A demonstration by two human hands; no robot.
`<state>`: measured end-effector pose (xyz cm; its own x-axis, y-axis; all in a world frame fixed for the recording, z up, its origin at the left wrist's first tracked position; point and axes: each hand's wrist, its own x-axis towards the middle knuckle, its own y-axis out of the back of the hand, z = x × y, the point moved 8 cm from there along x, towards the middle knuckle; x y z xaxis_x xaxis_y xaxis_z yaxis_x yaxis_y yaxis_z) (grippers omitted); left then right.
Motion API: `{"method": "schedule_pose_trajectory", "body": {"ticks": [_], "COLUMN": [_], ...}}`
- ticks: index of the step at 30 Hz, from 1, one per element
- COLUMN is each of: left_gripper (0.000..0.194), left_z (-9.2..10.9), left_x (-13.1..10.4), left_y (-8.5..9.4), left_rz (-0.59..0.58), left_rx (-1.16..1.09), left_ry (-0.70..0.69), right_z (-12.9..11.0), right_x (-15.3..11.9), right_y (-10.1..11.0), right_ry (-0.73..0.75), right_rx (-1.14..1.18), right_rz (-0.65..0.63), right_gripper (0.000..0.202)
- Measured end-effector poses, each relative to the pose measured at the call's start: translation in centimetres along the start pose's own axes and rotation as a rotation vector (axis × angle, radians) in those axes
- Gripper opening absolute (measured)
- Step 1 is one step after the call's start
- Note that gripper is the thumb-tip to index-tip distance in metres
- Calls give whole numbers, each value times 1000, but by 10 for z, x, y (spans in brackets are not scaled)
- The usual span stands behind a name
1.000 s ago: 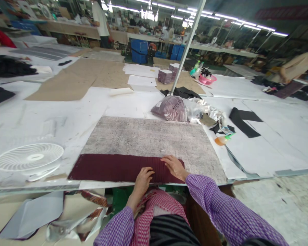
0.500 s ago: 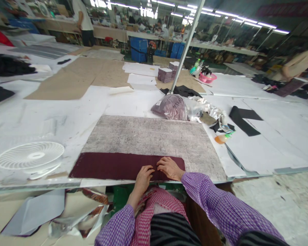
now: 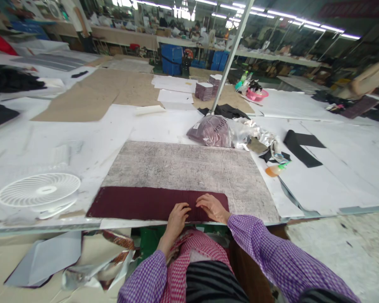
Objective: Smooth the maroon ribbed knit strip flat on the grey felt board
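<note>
Maroon cloth (image 3: pixel 139 203) under fingertips (image 3: pixel 183 207) (both hands)

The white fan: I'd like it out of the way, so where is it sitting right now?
In the head view the white fan lies face-up on the table's near left edge, left of the maroon fabric strip.

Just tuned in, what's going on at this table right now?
A person in purple checked sleeves has both hands flat on a long dark red strip of cloth that lies along the near edge of a grey scuffed board. The left hand and right hand rest side by side near the strip's right end, fingers spread on the cloth, gripping nothing. A white fan lies on the table to the left, and a bagged bundle of cloth sits beyond the board.
</note>
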<state>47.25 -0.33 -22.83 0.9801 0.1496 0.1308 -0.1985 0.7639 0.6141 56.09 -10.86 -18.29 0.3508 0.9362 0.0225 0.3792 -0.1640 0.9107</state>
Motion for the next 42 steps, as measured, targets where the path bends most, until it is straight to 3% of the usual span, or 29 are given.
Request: {"method": "schedule_pose_trajectory", "body": {"ticks": [4,9,14,22,30,42], "left_gripper": [17,14,11,16,19,23], "left_z": [2,3,4,7,12,20], "left_x": [0,2,9,15,17,20], "left_y": [2,4,1,-2,-1,-4], "left_rz": [6,23,40,2,-19,7], "left_rx": [-13,-1,60,170,226,360], "left_ry": [13,42,92,171,205,257], "right_z": [43,65,61,50,56,49], "right_x": [-6,-9,12,54,78,88], "right_y": [22,31,22,-6,-23,-25], "right_ry": [-247,-305,-211,9,23,63], "right_rx": [-23,-42,-59,-81,-185,-263], "right_rz": [186,182,63,-261,-501,-681], "right_gripper": [16,12,14,22,27,31]}}
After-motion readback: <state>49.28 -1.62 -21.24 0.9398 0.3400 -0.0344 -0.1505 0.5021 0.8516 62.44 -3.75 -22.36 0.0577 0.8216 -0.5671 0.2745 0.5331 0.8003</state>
